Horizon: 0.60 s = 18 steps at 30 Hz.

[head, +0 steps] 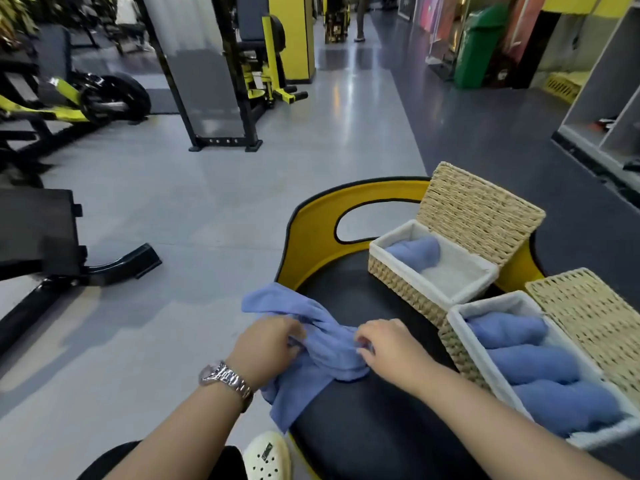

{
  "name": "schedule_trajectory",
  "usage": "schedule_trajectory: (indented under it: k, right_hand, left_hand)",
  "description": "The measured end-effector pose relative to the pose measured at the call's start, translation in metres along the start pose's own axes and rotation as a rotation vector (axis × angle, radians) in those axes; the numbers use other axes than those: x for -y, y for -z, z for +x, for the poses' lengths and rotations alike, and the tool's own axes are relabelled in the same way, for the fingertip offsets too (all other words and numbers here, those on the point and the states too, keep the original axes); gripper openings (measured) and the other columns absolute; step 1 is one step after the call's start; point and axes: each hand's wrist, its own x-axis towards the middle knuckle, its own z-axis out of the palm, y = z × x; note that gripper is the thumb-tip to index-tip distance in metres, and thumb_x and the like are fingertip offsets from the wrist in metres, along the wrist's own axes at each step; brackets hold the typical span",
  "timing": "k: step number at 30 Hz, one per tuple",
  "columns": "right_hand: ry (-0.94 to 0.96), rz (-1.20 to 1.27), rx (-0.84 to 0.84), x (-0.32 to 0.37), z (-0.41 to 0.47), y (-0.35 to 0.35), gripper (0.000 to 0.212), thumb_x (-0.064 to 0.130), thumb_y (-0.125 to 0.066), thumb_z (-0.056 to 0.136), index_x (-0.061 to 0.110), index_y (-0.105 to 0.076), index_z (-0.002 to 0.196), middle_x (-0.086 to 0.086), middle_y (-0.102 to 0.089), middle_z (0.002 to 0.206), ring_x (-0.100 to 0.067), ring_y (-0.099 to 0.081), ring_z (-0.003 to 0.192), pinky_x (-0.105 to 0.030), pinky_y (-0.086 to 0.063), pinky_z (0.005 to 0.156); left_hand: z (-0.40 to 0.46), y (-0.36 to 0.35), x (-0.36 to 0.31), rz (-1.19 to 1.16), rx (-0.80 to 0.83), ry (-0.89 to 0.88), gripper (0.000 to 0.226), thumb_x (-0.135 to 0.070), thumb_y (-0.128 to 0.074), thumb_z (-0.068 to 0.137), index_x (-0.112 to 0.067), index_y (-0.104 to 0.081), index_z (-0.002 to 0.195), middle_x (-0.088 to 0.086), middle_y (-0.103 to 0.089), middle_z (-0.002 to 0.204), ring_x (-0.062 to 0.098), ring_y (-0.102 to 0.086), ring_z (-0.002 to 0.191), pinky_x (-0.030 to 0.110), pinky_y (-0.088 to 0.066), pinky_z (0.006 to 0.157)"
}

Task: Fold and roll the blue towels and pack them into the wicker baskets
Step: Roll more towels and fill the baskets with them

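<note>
Fingers of the left hand are curled and pinched into the towel; right hand fingers likewise bunched on the cloth, thumb hidden, so exact grip there cannot be told. Towel lies crumpled on the black pad, at its left edge, with one corner and a lower flap hanging off the side over the floor. Near basket, lid open, holds three blue rolls and looks close to full; far basket, lid open, holds one roll with bare liner beside it. Risks, as judgement: the overhanging flap could drag the towel off the pad if either pinch loosens. Cloth is twisted between the hands, so rolling it as it lies would give a lumpy roll that may not seat; it needs flattening first. Right forearm passes just beside the near basket; a wide sweep could nudge it toward the pad edge.
</note>
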Motion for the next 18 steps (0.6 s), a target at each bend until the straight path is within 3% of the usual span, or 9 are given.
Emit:
schedule_trajectory:
  k: [2, 5, 9, 11, 13, 15, 18]
  right_hand:
    - [-0.021, 0.028, 0.038, 0.016, 0.010, -0.016, 0.036, 0.033, -0.061, 0.084, 0.018, -0.057, 0.117, 0.003, -0.061, 0.115, -0.020, -0.056, 0.109, -0.034, -0.037, 0.097]
    - [-0.108, -0.026, 0.054, 0.033, 0.034, -0.031, 0.064, 0.048, -0.062, 0.082, 0.015, -0.042, 0.133, -0.002, -0.051, 0.134, -0.023, -0.047, 0.123, -0.037, -0.035, 0.101]
    - [-0.296, 0.196, 0.019, 0.038, 0.063, -0.047, 0.067, 0.052, -0.051, 0.087, 0.017, -0.035, 0.141, -0.001, -0.052, 0.135, -0.025, -0.047, 0.125, -0.040, -0.036, 0.104]
    - [-0.342, 0.310, 0.018, 0.036, 0.071, -0.051, 0.047, 0.047, -0.053, 0.085, 0.029, -0.048, 0.128, 0.008, -0.062, 0.111, -0.026, -0.053, 0.111, -0.042, -0.044, 0.094]
    - [-0.329, 0.345, 0.013, 0.035, 0.069, -0.053, 0.007, 0.031, -0.052, 0.084, 0.032, -0.058, 0.087, 0.010, -0.058, 0.078, -0.024, -0.056, 0.089, -0.036, -0.046, 0.077]
    - [-0.276, 0.377, -0.029, 0.036, 0.061, -0.049, 0.020, 0.019, -0.050, 0.083, 0.022, -0.046, 0.064, 0.005, -0.048, 0.064, -0.020, -0.052, 0.070, -0.030, -0.038, 0.063]
    - [-0.220, 0.425, -0.171, 0.034, 0.042, -0.025, 0.017, 0.018, -0.055, 0.087, 0.012, -0.050, 0.072, 0.004, -0.046, 0.073, -0.012, -0.049, 0.065, -0.030, -0.039, 0.059]
  left_hand:
    - [-0.010, -0.009, 0.012, 0.056, -0.088, 0.022, 0.018, -0.018, -0.053, 0.081, -0.028, -0.064, 0.091, 0.002, -0.064, 0.091, 0.025, -0.059, 0.092, 0.028, -0.041, 0.069]
    - [-0.007, -0.017, 0.032, 0.080, -0.183, 0.053, 0.035, -0.023, -0.053, 0.078, -0.028, -0.061, 0.112, 0.002, -0.059, 0.114, 0.028, -0.052, 0.103, 0.035, -0.045, 0.080]
    - [0.014, -0.015, 0.049, 0.067, -0.359, 0.053, 0.040, -0.012, -0.055, 0.078, -0.029, -0.061, 0.114, 0.008, -0.049, 0.134, 0.031, -0.050, 0.111, 0.037, -0.045, 0.088]
    - [0.023, -0.013, 0.055, 0.038, -0.352, 0.071, 0.044, -0.009, -0.049, 0.082, -0.024, -0.053, 0.122, 0.005, -0.044, 0.142, 0.028, -0.045, 0.123, 0.037, -0.040, 0.094]
    - [0.028, -0.013, 0.054, 0.034, -0.286, 0.091, 0.045, -0.010, -0.045, 0.085, -0.023, -0.043, 0.129, 0.000, -0.050, 0.134, 0.023, -0.046, 0.122, 0.034, -0.036, 0.093]
    - [0.029, -0.012, 0.048, 0.119, -0.255, 0.074, 0.047, -0.020, -0.048, 0.088, -0.027, -0.041, 0.133, 0.000, -0.050, 0.130, 0.023, -0.045, 0.119, 0.032, -0.034, 0.093]
    - [0.030, -0.014, 0.030, 0.129, -0.270, -0.049, 0.052, -0.040, -0.057, 0.083, -0.034, -0.045, 0.133, 0.000, -0.041, 0.141, 0.023, -0.038, 0.127, 0.035, -0.031, 0.100]
